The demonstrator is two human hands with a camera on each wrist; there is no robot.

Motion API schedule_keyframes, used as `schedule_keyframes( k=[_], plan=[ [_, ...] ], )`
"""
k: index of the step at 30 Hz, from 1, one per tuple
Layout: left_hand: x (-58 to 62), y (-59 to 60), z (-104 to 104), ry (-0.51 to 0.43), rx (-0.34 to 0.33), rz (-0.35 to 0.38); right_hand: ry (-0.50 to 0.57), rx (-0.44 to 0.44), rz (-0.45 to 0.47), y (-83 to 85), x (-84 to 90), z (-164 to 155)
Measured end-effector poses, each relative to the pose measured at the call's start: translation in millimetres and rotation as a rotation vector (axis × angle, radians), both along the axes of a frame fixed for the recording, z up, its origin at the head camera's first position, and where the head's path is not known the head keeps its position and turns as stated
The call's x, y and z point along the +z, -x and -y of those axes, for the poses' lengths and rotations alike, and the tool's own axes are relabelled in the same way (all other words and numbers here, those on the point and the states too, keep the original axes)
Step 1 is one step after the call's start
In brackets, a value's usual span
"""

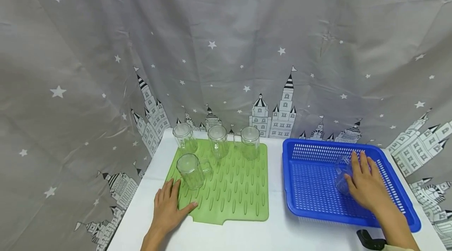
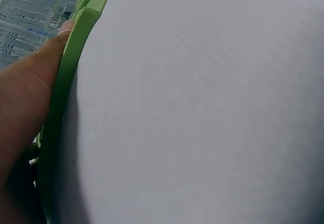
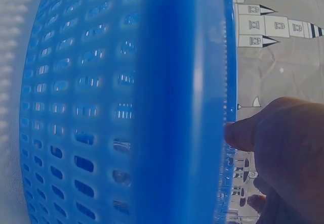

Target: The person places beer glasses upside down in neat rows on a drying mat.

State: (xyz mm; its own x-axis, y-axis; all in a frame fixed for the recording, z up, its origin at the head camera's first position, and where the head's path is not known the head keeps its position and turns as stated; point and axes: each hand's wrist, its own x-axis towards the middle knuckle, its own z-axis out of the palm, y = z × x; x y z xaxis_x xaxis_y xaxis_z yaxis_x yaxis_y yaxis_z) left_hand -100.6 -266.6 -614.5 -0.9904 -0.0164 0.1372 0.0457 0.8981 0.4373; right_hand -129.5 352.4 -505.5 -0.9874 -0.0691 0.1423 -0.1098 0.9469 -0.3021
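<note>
In the head view my left hand (image 1: pixel 167 207) rests at the left front corner of a green ridged mat (image 1: pixel 243 208), fingers extended along its edge. Close past those fingertips stands a clear glass mug (image 1: pixel 192 173), its handle to the right. The left wrist view has the thumb of the left hand (image 2: pixel 25 92) against the mat's edge (image 2: pixel 76 47). My right hand (image 1: pixel 369 186) reaches into a blue plastic basket (image 1: pixel 287 184) with fingers spread, beside and partly over another glass mug (image 1: pixel 341 183). Basket wall (image 3: pixel 182 102) hides most of the right hand's fingers in the right wrist view.
Along the mat's back edge stand a left glass mug (image 1: pixel 185 139), a middle mug (image 1: pixel 218 143) and a right mug (image 1: pixel 250 145). A white-covered table (image 1: pixel 261 237) carries everything. Behind it hangs a grey curtain (image 1: pixel 226 66) with printed castles and stars.
</note>
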Motion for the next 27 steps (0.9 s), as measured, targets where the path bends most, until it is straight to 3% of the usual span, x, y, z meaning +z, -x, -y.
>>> schedule_keyframes(
  k=[5, 11, 20, 27],
  plan=[
    [-3.3, 1.2, -1.7, -0.021, -0.008, -0.060, 0.004, 0.002, -0.013, -0.2, 0.8, -1.0],
    [-2.3, 0.0, 0.4, -0.004, -0.002, -0.008, 0.006, 0.005, -0.025, -1.8, -3.5, -0.3],
    [-12.1, -0.4, 3.3, -0.036, -0.021, -0.111, 0.008, 0.004, -0.008, -3.7, -2.2, 0.7],
    [-4.3, -0.9, 1.6, -0.047, -0.019, -0.062, 0.002, 0.003, -0.005, -3.5, -3.1, 0.3]
  ],
)
